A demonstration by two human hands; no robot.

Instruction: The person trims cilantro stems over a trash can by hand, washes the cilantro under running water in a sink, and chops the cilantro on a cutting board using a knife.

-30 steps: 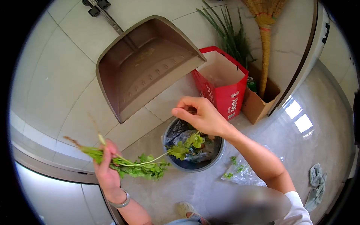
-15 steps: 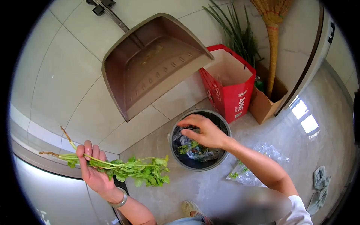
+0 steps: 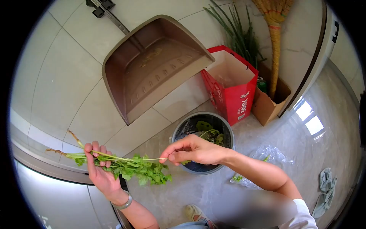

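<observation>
A bunch of leafy green cilantro (image 3: 143, 171) with long stems and brownish roots lies across my left hand (image 3: 103, 170), fingers closed around the stems. Its roots point left and its leaves spread right. My right hand (image 3: 190, 150) pinches the tip of one thin pale stem stretching out from the bunch, over the near left rim of a grey trash bin (image 3: 176, 142). Wilted leaves (image 3: 213, 135) and dark plastic lining show inside the bin, partly hidden by my right hand and forearm.
A brown dustpan (image 3: 152, 68) hangs on the tiled wall above. Behind the bin stand a red paper bag (image 3: 244, 101), a cardboard box (image 3: 267, 108) with a straw broom (image 3: 275, 57), and scallions (image 3: 244, 38). Clear plastic (image 3: 276, 156) and a grey cloth (image 3: 324, 191) lie on the floor.
My right hand has come out from over the bin toward the left and now pinches a stem of the bunch. My left hand has shifted slightly right with the cilantro.
</observation>
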